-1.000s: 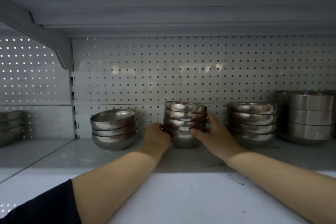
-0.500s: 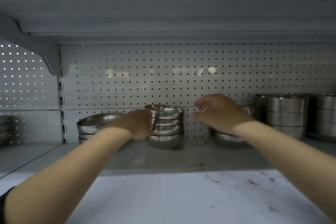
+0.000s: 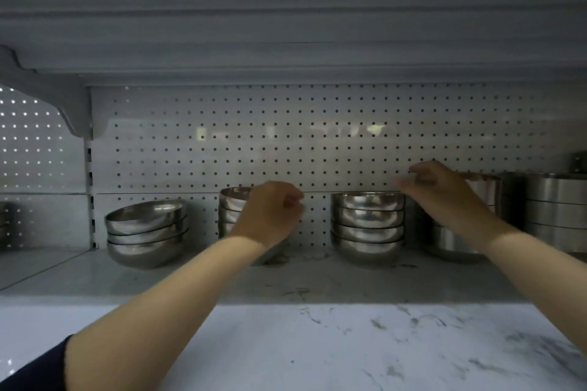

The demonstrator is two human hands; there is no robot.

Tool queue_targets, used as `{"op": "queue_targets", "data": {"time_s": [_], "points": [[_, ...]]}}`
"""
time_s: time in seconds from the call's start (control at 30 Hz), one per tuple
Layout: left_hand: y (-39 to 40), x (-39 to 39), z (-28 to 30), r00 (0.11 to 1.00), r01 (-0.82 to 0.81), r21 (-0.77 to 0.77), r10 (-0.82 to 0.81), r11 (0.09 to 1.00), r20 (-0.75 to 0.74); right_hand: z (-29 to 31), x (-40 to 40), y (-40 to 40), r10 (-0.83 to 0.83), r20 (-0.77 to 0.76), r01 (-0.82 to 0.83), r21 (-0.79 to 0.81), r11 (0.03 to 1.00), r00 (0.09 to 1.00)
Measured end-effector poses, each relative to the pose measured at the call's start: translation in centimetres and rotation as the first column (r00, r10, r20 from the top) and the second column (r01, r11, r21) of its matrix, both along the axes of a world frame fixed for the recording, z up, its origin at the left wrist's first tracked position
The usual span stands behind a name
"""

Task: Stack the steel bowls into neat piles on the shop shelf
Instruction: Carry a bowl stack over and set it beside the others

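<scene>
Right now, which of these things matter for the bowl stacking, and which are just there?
Part of the job:
tilted bowl pile
middle bowl pile
neat bowl pile
shelf
left hand
right hand

Just there:
straight-sided tins
pegboard
marble counter

The round stacked steel bowls (image 3: pixel 367 225) are shiny silver, with darker grey reflections across their sides. Behind them the pale grey perforated metal back panel (image 3: pixel 286 143) carries a regular grid of small dark holes, and the flat grey shelf board (image 3: pixel 317 279) is scuffed with dark marks. The white marble-patterned table (image 3: pixel 349 343) has grey veining.
</scene>
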State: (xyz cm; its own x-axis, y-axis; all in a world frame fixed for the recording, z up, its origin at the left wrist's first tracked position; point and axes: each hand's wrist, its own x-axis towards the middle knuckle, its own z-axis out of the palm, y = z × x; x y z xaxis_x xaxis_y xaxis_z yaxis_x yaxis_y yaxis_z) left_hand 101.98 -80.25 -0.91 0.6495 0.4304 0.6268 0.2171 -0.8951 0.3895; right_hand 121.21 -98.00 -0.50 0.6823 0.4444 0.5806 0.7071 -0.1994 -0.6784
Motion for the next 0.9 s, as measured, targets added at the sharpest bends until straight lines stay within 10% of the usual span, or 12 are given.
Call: {"op": "queue_targets", "data": {"time_s": [0.17, 0.9], "points": [[-2.0, 4.1, -2.9, 0.909, -0.02, -0.254, -0.088, 0.967, -0.407, -1.8, 0.6, 0.1, 0.16, -0.323, -0.171, -0.007, 0.985, 0.933], [-2.9, 6.5, -6.7, 0.969, 0.146, -0.371, -0.209, 0.917, -0.135, -3.1, 0.9, 0.7, 0.225, -0.196, -0.214, 0.075, 0.974, 0.954]]}}
